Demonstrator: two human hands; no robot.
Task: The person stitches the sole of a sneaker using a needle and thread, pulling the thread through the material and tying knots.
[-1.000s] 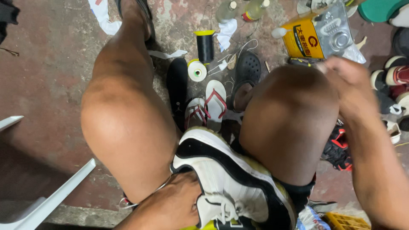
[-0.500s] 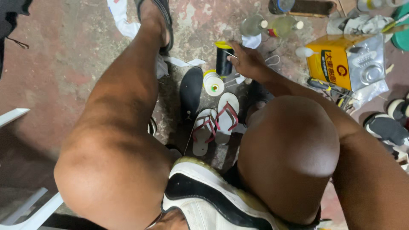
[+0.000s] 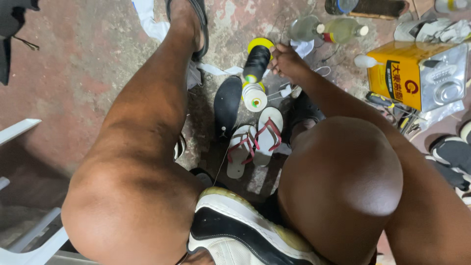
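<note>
A white and black sneaker (image 3: 230, 230) is wedged between my bare knees at the bottom of the view. My right hand (image 3: 287, 61) stretches out to the floor, with its curled fingers against the side of a black thread spool (image 3: 256, 61) that has a yellow end. A white thread spool (image 3: 255, 98) lies just below the black one. A thin thread (image 3: 224, 159) runs from the spools down towards the sneaker. Only a sliver of my left hand (image 3: 196, 257) shows at the bottom edge, against the sneaker; its grip is hidden.
A pair of white flip-flops with red straps (image 3: 255, 142) and a black shoe sole (image 3: 227, 105) lie between my feet. To the right are a yellow metal can (image 3: 417, 73), two plastic bottles (image 3: 324, 29), hand tools (image 3: 392, 105) and dark shoes (image 3: 451, 152). A white plastic chair (image 3: 19, 130) stands left.
My right hand went from my right knee out to the floor and now rests at the black spool. The view tipped forward, so my left hand on the sneaker slid almost out of frame.
</note>
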